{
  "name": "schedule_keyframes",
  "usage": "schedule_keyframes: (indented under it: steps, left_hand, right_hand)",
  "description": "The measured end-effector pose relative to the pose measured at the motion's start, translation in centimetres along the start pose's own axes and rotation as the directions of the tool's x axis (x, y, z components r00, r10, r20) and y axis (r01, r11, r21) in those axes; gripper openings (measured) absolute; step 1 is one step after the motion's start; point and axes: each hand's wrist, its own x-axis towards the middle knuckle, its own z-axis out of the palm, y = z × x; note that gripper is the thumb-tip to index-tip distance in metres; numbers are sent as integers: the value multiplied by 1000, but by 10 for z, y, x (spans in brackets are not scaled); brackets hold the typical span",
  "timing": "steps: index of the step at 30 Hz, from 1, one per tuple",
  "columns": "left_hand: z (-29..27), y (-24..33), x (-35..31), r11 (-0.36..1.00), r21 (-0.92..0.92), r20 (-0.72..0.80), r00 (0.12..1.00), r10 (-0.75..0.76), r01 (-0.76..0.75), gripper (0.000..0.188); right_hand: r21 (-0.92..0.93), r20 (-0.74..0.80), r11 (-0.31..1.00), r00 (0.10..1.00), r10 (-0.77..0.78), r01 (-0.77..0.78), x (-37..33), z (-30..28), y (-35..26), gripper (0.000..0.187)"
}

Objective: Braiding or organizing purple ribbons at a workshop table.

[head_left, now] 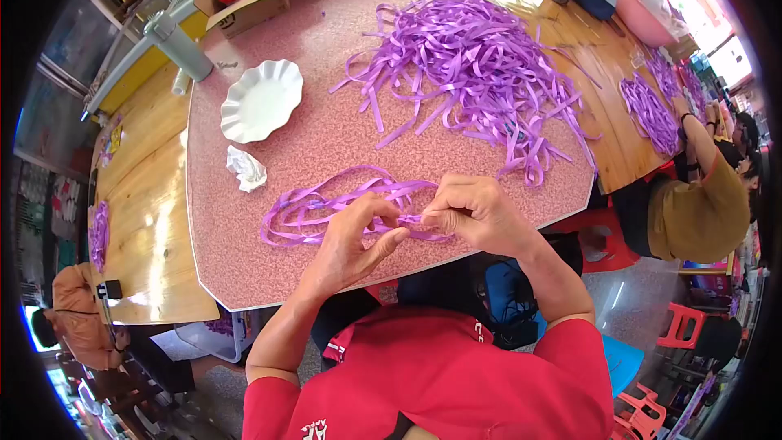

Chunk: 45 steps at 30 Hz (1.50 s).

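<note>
Before me lies a loose, looped bundle of purple ribbon lanyards (pixel 285 224) on a pink speckled tabletop (pixel 342 143). My right hand (pixel 476 208) pinches a lanyard between thumb and bent fingers at the bundle's right end. My left hand (pixel 350 244) is over the bundle, thumb and index finger apart, its curled fingertips touching the ribbon close to the right hand's pinch. What lies under its other fingers is hidden. Beyond the hands, a large tangled heap of purple lanyards (pixel 481 57) covers the back right of the tabletop.
A white scalloped dish (pixel 262 102), crumpled tissue (pixel 246 169) and grey bottle (pixel 177 45) stand at left, with an open cardboard box (pixel 248 4) behind. At right, a person (pixel 696 204) sits by more lanyards (pixel 650 114) and a pink basin (pixel 648 12). Another person (pixel 81 310) is at far left.
</note>
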Motion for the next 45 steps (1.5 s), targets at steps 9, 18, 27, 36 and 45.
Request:
schedule_keyframes:
  steps: [9, 18, 27, 36, 45]
  left_hand:
    - [8, -6, -1, 993, -23, -119, 987, 112, -115, 15]
    - [8, -13, -7, 981, -193, -124, 992, -3, -21, 10]
    - [11, -2, 10, 936, 190, -54, 948, 313, -298, 22]
    - [14, -21, -7, 989, -131, -104, 993, 51, -64, 13]
    - [52, 8, 82, 925, -358, 174, 964, 201, -128, 43]
  right_hand:
    - [-2, -29, 1000, 999, -29, 29, 2, 4, 2, 8]
    - [-2, -27, 999, 999, -35, 35, 0, 5, 0, 9]
    - [-28, -39, 1000, 999, -9, 8, -4, 8, -3, 8]
    - [-64, -85, 989, 986, -141, 136, -5, 9, 6, 7]
    - [143, -335, 937, 907, -257, 319, 35, -40, -77, 17]
